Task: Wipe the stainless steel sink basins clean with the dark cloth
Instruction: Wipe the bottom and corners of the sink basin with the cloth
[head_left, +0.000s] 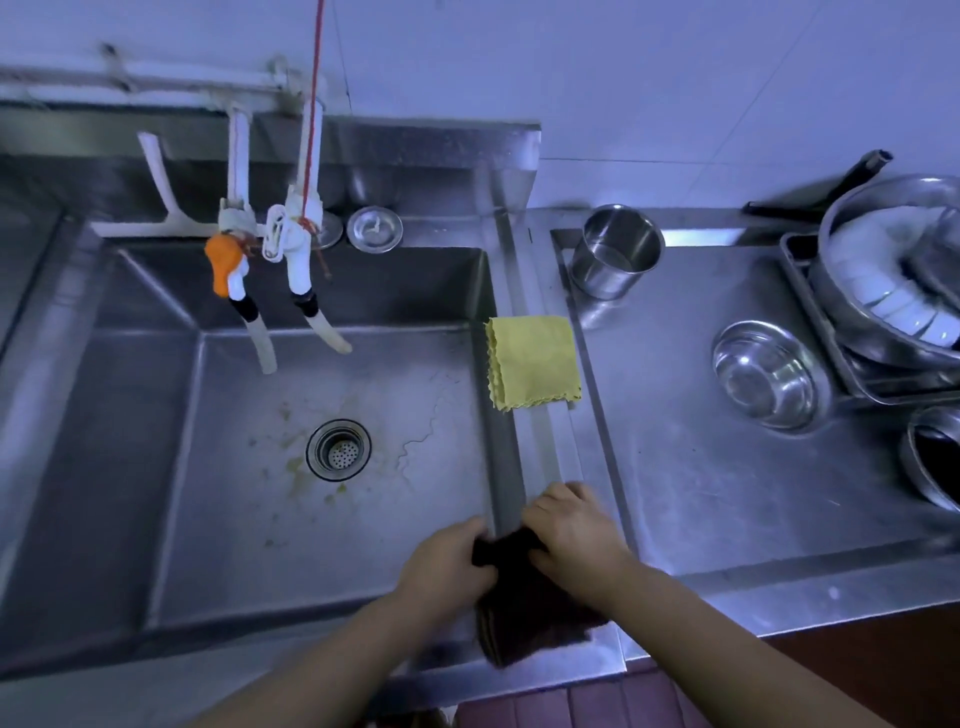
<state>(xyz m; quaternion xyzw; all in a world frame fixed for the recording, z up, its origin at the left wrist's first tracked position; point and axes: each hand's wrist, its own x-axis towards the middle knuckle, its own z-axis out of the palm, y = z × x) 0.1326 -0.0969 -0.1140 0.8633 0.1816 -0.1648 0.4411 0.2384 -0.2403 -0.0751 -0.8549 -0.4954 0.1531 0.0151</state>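
So both my hands are sitting on the dark cloth (535, 618), which is lying folded on the front end of the steel divider rim (540, 457) that separates the sink basin (291, 467) from the drainboard (727, 493). The cloth's near edge is hanging over the front rim of the sink unit.

My left hand (447, 564) is coming in from the lower left, forearm angled up toward the cloth, fingers curled together and gripping the cloth's top left corner right at the basin's front right corner. My right hand (574, 530) is reaching in from the lower right, palm down, knuckles up, fingers bent and pressing on the far end of the cloth, with the fingertips touching the bare rim just past it. Thumb is tucked along the cloth's right side.

Further back on the same divider rim, a folded yellow cloth (535, 361) is lying well apart from my hands. The basin is looking grubby, with yellowish stains around the drain strainer (338, 450) in the middle of its floor. Two taps (270, 270) are hanging over the basin's back edge, one with an orange handle.

Over on the drainboard, a steel cup (615, 252) is standing near the back left corner and a small steel bowl (769, 374) is sitting toward the right edge, beside a rack of dishes (893, 291).
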